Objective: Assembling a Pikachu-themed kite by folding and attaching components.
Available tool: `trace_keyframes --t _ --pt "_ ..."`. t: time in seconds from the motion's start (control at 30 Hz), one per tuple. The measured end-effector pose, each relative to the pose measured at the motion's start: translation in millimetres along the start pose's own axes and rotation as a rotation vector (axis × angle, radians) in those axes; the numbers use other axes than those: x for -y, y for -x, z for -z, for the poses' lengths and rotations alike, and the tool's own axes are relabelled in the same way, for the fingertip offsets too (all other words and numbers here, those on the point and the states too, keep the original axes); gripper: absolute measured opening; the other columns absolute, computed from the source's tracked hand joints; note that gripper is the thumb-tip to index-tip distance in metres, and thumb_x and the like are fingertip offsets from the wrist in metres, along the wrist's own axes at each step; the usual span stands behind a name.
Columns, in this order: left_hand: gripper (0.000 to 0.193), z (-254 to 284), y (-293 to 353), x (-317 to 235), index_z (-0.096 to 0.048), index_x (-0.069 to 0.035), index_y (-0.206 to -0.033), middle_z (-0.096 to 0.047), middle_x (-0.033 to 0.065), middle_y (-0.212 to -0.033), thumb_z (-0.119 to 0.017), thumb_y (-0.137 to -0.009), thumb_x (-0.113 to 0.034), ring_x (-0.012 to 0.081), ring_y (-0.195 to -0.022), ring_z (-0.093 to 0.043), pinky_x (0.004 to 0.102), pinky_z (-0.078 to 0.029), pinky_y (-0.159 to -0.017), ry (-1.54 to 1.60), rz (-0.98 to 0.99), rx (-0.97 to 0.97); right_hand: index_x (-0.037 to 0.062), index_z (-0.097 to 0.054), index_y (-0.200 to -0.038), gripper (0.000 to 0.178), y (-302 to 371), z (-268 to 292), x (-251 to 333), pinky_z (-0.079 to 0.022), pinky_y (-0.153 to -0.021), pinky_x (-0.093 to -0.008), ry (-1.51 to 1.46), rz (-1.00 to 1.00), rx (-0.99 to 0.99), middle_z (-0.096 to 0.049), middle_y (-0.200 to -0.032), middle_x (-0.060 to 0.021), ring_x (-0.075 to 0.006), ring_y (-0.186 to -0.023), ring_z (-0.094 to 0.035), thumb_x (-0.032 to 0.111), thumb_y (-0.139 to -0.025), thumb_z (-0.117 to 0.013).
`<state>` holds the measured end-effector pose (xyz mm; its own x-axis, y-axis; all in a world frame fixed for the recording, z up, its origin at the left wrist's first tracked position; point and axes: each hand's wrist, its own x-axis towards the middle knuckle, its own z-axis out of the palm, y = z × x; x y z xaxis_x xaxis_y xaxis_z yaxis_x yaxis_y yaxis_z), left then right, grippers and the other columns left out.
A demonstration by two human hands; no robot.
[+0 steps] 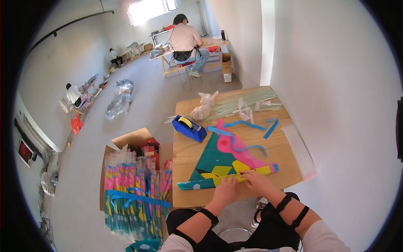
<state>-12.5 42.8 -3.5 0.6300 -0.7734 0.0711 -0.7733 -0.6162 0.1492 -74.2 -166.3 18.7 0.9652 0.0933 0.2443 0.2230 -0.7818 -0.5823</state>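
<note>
A triangular kite of thin teal, pink and yellow sheet lies on the wooden table. Its near edge is rolled into a long tube, and blue ribbon tails trail over it toward the far right. My left hand is closed on the middle of the roll, fingertips pressed on its yellow part. Just to the right, my right hand grips the same roll with bent fingers. The undersides of both hands' grips are hidden. Beyond the kite stands a blue tape dispenser with a yellowish roll.
Thin pale sticks, a knotted plastic bag and white scraps lie at the table's far side. Left of the table, a cardboard box holds several kites in clear sleeves. A wall rises at right; a co-worker sits ahead.
</note>
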Motion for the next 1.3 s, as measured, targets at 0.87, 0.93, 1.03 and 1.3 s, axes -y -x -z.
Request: trace_keyframes --t 0.87,0.93,1.03,1.3 --pt "0.046 -16.7 4.5 -2.9 -0.061 0.002 -0.133 -0.052 0.025 -0.153 -0.063 -0.095 -0.023 0.0415 -0.112 -0.058 0.0419 -0.059 -0.092 -0.122 -0.048 -0.075 0.0087 -0.072 -0.114 0.026 -233.2 94.2 -166.9 -0.058 -0.081 -0.0453 0.425 -0.413 -0.076 -0.077 -0.094 -0.0146 -0.0331 -0.093 -0.075 0.013 -0.089 -0.07" --pt "0.045 -12.8 1.5 -5.6 -0.061 0.002 -0.134 -0.052 0.025 -0.153 -0.063 -0.095 -0.022 0.0416 -0.113 -0.058 0.0422 -0.059 -0.093 -0.082 -0.063 -0.091 0.0081 -0.072 -0.119 0.029 -252.3 145.3 -201.8 -0.057 -0.087 -0.0442 0.424 -0.396 -0.319 -0.076 -0.104 -0.018 -0.0352 -0.101 -0.073 0.01 -0.091 -0.066" --pt "0.046 -11.0 5.2 -4.9 -0.059 -0.003 -0.139 -0.05 0.0228 -0.156 -0.062 -0.097 -0.022 0.0423 -0.124 -0.058 0.0438 -0.057 -0.1 -0.135 -0.014 0.001 0.0097 -0.068 -0.129 0.038 -281.8 141.3 -196.5 -0.052 -0.102 -0.0443 0.785 -0.55 -0.644 -0.068 -0.13 -0.0223 -0.038 -0.123 -0.065 0.005 -0.092 -0.061" --pt "0.044 -23.1 7.1 -3.3 -0.061 -0.001 -0.135 -0.051 0.0243 -0.155 -0.062 -0.096 -0.021 0.0419 -0.117 -0.058 0.0436 -0.058 -0.095 -0.123 0.002 -0.062 0.0097 -0.073 -0.12 0.036 -294.8 51.4 -97.1 -0.05 -0.106 -0.0438 0.536 0.049 0.122 -0.07 -0.129 -0.0123 -0.0338 -0.123 -0.063 0.002 -0.087 -0.063"
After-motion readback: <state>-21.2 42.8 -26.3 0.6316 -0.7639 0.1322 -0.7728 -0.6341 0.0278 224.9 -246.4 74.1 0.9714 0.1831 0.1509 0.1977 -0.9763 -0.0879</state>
